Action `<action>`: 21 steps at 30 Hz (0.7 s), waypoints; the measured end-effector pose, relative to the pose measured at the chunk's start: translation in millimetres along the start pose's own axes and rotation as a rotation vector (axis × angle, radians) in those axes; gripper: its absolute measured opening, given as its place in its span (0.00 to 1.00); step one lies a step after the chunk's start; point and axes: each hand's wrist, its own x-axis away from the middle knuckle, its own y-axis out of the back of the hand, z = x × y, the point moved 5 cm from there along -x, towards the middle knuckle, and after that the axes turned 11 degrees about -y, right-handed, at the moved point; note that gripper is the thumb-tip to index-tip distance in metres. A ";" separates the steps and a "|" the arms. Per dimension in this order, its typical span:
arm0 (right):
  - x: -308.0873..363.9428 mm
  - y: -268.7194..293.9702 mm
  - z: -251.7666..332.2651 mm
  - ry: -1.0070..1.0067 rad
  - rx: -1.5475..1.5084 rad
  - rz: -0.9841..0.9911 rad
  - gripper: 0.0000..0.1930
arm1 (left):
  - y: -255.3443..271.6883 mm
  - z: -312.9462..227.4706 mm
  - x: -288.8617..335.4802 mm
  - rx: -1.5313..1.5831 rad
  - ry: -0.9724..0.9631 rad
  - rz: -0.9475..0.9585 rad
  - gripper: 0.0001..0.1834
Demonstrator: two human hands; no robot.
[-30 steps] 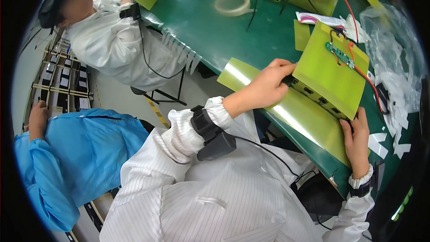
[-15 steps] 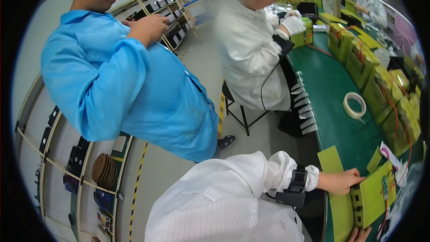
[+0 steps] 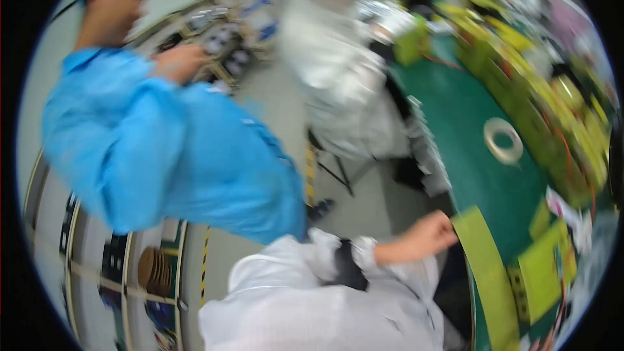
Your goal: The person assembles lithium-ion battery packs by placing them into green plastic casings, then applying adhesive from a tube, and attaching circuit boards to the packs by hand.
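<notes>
Left grip (image 3: 426, 238) curled, hold unclear; just beside it, smooth flat yellow-green strip (image 3: 491, 279)

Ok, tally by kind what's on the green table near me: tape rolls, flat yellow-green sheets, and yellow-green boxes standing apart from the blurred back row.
Tape roll: 1
Flat yellow-green sheets: 2, a long sheet and a small sheet
Yellow-green box apart from the back row: 1
Total: 4
</notes>
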 end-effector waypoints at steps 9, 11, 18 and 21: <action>58.2 -17.4 -35.9 -0.348 -0.154 0.162 0.18 | -2.5 23.6 2.0 0.600 0.650 0.175 0.15; 68.9 -10.9 -28.6 -0.327 -0.085 0.198 0.21 | -6.2 24.6 -2.2 0.632 0.604 0.226 0.14; 69.0 -44.3 13.7 0.072 0.128 0.136 0.28 | -21.9 -8.0 -35.4 0.522 0.447 0.191 0.12; 59.1 -57.0 20.0 0.161 0.176 0.002 0.29 | -26.1 -13.1 -51.0 0.535 0.448 0.249 0.13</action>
